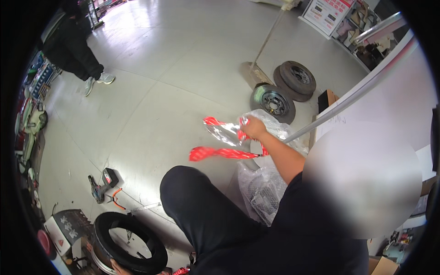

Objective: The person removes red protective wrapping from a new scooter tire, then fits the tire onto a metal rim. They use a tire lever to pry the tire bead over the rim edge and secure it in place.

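My right hand [253, 127] is closed around a strip of red and clear plastic wrapping [220, 153], held out over the floor; its loose ends trail to the left and are blurred. Beneath that arm lies a bundle in clear bubble wrap [261, 188]. At the lower left edge, my left hand [120, 267] shows only in part, its fingers against the bottom of a black tire [156, 247]. A pale rim [101, 262] shows beside the tire. Most of the left hand is out of the picture.
A cordless drill [101, 184] and orange-handled pliers [117, 200] lie left of my knee. Small wheels [275, 103] sit beyond the bubble wrap, by a long-handled dustpan [256, 75]. A metal pole [339, 108] slants at right. Another person [75, 50] stands far left.
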### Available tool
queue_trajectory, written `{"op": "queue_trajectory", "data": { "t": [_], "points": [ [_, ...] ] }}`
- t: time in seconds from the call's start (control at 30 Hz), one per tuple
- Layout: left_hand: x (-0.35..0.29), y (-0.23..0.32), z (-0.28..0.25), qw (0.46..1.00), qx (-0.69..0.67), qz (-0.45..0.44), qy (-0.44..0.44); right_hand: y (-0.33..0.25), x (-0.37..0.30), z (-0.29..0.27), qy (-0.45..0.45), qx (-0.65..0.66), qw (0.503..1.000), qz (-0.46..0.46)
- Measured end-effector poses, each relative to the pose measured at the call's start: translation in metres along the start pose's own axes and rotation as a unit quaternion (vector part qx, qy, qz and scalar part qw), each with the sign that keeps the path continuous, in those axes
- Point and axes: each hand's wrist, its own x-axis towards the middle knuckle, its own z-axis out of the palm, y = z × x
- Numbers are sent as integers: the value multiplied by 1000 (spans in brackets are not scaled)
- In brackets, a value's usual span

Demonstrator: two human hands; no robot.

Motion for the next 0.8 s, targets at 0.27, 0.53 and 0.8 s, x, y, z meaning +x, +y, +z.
{"op": "queue_trajectory", "data": {
  "t": [0.27, 0.53, 0.8],
  "points": [
    [-50, 11, -4, 983, -139, -99, 67, 157, -82, 77, -130, -356, 924, 47],
    [-71, 15, -12, 980, -84, -154, 92, 88, -82, -26, -215, -409, 839, 288],
    [-63, -41, -19, 984, -147, -64, -73, -86, -50, -50, -276, -124, 947, -109]
  ]
}}
